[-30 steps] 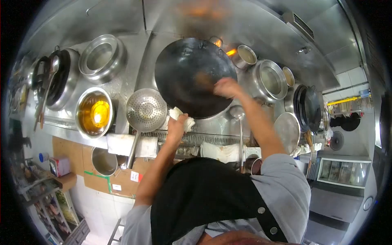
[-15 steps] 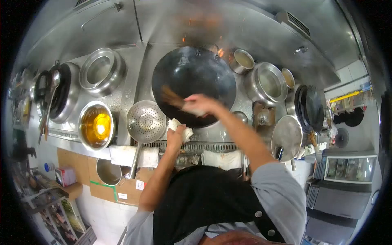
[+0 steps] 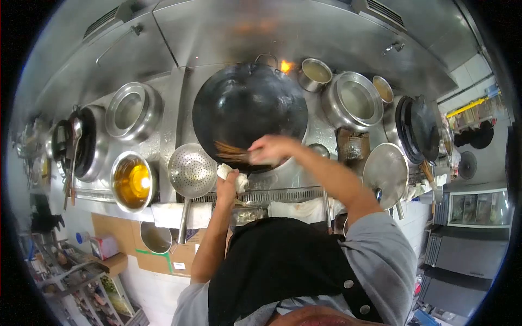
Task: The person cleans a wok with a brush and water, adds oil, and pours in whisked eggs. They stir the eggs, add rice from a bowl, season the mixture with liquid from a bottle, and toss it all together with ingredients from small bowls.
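Note:
A large black wok (image 3: 255,111) sits on the range in front of me, its inside dark and shiny. My right hand (image 3: 274,149) is closed around a bamboo wok brush (image 3: 230,152), whose bristles point left over the near part of the wok. Slight motion blur softens this hand. At the wok's near rim, my left hand (image 3: 226,189) grips a folded white cloth (image 3: 239,183); the wok handle there, if any, is hidden. Just left of that hand lies a perforated strainer (image 3: 191,169) with its handle toward me.
A bowl of yellow oil (image 3: 130,182) stands at left, near a metal pot (image 3: 126,111). Right of the wok are a small pot (image 3: 315,74), a larger pot (image 3: 359,102), a ladle (image 3: 319,150) and a round strainer (image 3: 385,175). Flame (image 3: 286,66) shows behind the wok.
The brush and my right hand have moved nearer to the wok's front rim. Flames behind the wok look smaller. My left hand still grips the cloth; the view has shifted slightly.

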The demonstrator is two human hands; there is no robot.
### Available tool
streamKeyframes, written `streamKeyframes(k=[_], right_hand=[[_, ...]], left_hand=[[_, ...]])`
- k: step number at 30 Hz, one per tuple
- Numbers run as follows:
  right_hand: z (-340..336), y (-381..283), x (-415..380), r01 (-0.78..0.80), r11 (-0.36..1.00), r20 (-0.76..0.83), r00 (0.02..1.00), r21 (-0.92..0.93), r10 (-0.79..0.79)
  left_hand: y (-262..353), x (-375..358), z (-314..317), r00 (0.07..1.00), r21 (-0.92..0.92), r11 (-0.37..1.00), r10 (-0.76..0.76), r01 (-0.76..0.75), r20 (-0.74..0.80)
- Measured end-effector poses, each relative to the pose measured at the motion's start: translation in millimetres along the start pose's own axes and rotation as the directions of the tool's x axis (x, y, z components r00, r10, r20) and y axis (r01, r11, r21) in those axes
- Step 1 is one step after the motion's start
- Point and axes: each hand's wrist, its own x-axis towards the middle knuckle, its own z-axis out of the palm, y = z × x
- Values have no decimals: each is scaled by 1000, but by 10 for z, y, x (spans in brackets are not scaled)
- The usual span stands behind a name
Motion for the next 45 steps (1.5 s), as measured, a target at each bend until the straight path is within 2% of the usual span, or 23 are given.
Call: streamKeyframes(k=[1, 2, 3, 4, 5, 6, 8, 10, 12, 14, 15, 16, 19, 24, 27, 28, 31, 34, 36, 38, 40, 42, 45], right_hand=[[-345, 3, -191, -71, 997, 84, 994, -44, 74], [-694, 489, 44, -40, 811, -75, 997, -583, -5], [-1179, 463, -165, -444, 785, -500, 843, -433, 200], [-1540, 803, -160, -408, 832, -764, 644, -377, -31], [-1863, 555, -500, -492, 793, -827, 562, -358, -24], [-2121, 828, -655, -248, 856, -861, 369, -454, -350], [-1993, 812, -950, -89, 986, -986, 107, -140, -130], [-1734, 933, -1055, 58, 998, -1000, -14, 11, 12], [-760, 632, -1360, 302, 882, -926, 224, 362, 303], [370, 927, -1340, 287, 942, -971, 210, 173, 114], [978, 1208, -1319, 186, 946, -930, 306, 266, 202], [1542, 1207, -1363, 30, 954, -917, 286, 298, 277], [2449, 1235, -1566, -313, 937, -837, 462, 157, 294], [2706, 1264, -1473, -548, 826, -770, 468, 133, 434], [2782, 1181, -1549, -615, 769, -689, 482, 174, 542], [2866, 998, -1655, -550, 813, -766, 434, 191, 474], [3255, 470, -1979, -379, 906, -935, 215, 187, 283], [3857, 70, -2252, -299, 912, -912, 215, 280, 350], [4451, 173, -2364, -433, 770, -534, 555, 469, 638], [4926, 119, -2531, -362, 819, -408, 732, 445, 545], [5701, 541, -2410, -466, 864, -35, 877, 191, 480], [6109, 496, -2657, -422, 796, -288, 772, 433, 566], [6713, 271, -3221, -279, 667, -493, 494, 691, 717]], left_hand=[[-4, -48, 37, 999, -6, 999, 40, -41, -11], [25, -87, 98, 996, -10, 996, 87, -87, -22], [57, -99, 122, 990, -14, 991, 136, -137, -35], [42, -67, 115, 984, -2, 985, 170, -170, -46], [-19, -2, 118, 977, 2, 979, 204, -204, -61], [-97, 14, 85, 972, 14, 974, 226, -226, -71], [-166, 28, -17, 991, -4, 991, 136, -136, 0], [-161, 165, -3, 997, -4, 998, 70, -70, 43], [-172, 248, -54, 998, 57, 998, -16, 12, 62], [-34, 242, -29, 999, 168, 986, 5, -14, 53], [13, 200, -9, 998, 156, 988, 9, -19, 64], [19, 106, -12, 997, 144, 989, 0, -10, 71], [129, 85, -35, 989, 208, 978, -54, 25, 136], [233, 47, -325, 955, 314, 931, -247, 187, 166], [-78, -117, -749, 884, 202, 952, -292, 231, 364], [-150, -222, -902, 867, 177, 958, -279, 224, 413], [-380, -551, -1403, 743, 273, 854, -521, 444, 420], [-377, -1002, -1487, 731, 370, 830, -548, 417, 406], [-345, -1272, -1489, 716, 498, 806, -549, 318, 432], [-328, -1414, -1472, 659, 643, 744, -579, 184, 481], [-336, -1598, -1413, 624, 700, 707, -590, 94, 512], [-318, -1911, -1276, 604, 738, 675, -579, -22, 548], [-632, -2124, -1304, 489, 752, 656, -677, 63, 550]])
